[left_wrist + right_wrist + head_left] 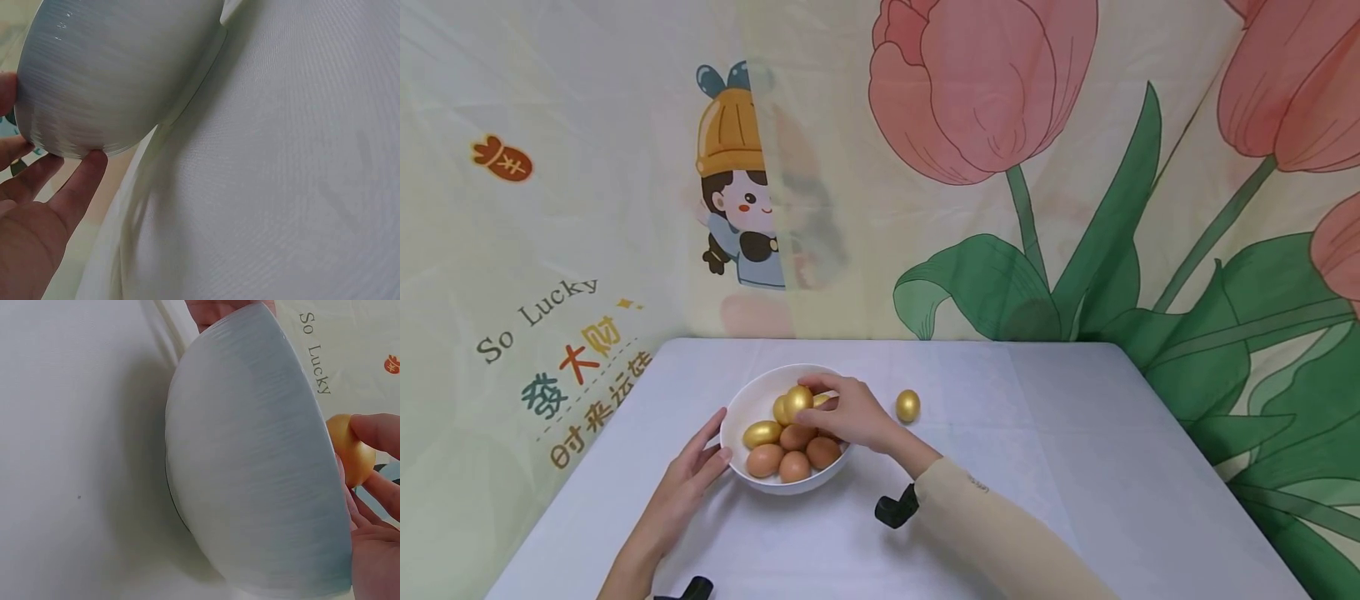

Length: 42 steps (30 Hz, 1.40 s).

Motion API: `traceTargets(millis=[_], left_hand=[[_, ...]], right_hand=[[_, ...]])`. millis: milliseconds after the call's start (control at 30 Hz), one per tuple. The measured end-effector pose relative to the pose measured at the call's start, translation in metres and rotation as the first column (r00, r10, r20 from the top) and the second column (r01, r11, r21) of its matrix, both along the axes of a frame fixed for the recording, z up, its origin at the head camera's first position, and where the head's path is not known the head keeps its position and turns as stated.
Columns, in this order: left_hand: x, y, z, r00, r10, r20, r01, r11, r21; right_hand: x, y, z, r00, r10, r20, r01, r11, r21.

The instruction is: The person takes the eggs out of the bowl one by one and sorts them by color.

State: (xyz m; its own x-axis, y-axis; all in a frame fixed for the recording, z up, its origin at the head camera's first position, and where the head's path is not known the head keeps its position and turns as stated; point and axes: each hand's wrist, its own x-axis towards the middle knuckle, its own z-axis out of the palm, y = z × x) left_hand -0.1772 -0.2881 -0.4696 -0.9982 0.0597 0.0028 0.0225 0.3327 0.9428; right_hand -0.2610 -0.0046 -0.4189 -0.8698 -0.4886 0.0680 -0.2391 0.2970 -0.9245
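A white bowl (786,490) stands on the table, filled with golden eggs (762,433) and brown eggs (793,467). My right hand (853,412) reaches over its right side and pinches one golden egg (798,400) between thumb and fingers, above the others. In the right wrist view that golden egg (351,450) shows just past the bowl's edge (262,450). My left hand (681,479) rests at the bowl's left side. Its thumb and fairly straight, spread fingers touch the outer wall, as the left wrist view shows with the fingers (81,184) against the bowl (119,69).
Another golden egg (907,406) lies on the white tablecloth (1000,483) to the right of the bowl. Behind the table hangs a printed backdrop (835,317) with tulips and a cartoon figure. A black wrist mount (897,507) sits by the right sleeve.
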Motion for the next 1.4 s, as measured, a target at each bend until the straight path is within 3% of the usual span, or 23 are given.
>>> traceTargets(millis=[433, 900, 1400], left_hand=[[0.006, -0.002, 0.004, 1.000, 0.021, 0.021, -0.020, 1.000, -0.015], [0.003, -0.001, 0.004, 1.000, 0.013, 0.024, -0.012, 1.000, -0.011], [0.000, 0.000, 0.002, 1.000, 0.002, -0.010, -0.002, 1.000, -0.011]], right_hand=[[0.004, 0.018, 0.002, 0.999, -0.016, 0.052, 0.017, 1.000, -0.026], [0.008, 0.056, 0.005, 0.998, -0.031, 0.047, 0.033, 0.999, -0.031], [0.000, 0.127, 0.007, 0.984, -0.173, 0.032, 0.174, 0.984, -0.027]])
